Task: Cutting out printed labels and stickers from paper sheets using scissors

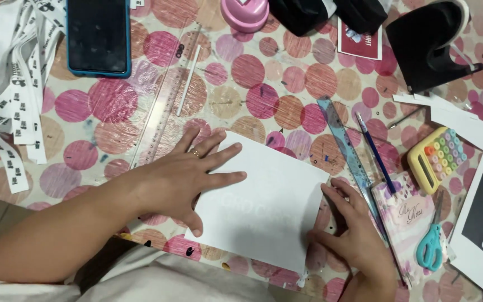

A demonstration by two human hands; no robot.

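Note:
A white sheet of paper point(264, 207) lies tilted on the table covered in a cloth with pink and orange dots point(252, 84). My left hand point(183, 179), with a ring on one finger, lies flat on the sheet's left part with fingers spread. My right hand point(353, 232) touches the sheet's right edge with its fingertips, thumb and fingers pinching at the border. Neither hand lifts the paper off the table.
A blue-cased phone point(98, 36), white printed ribbons point(12, 95), a clear ruler point(160, 112), a white stick point(188, 81), a pink round object point(244, 12), a black tape dispenser point(429, 47), a bluish ruler point(345, 142), a pen point(375, 154), a small yellow calculator point(437, 159), a notebook point(412, 218), teal scissors point(431, 243).

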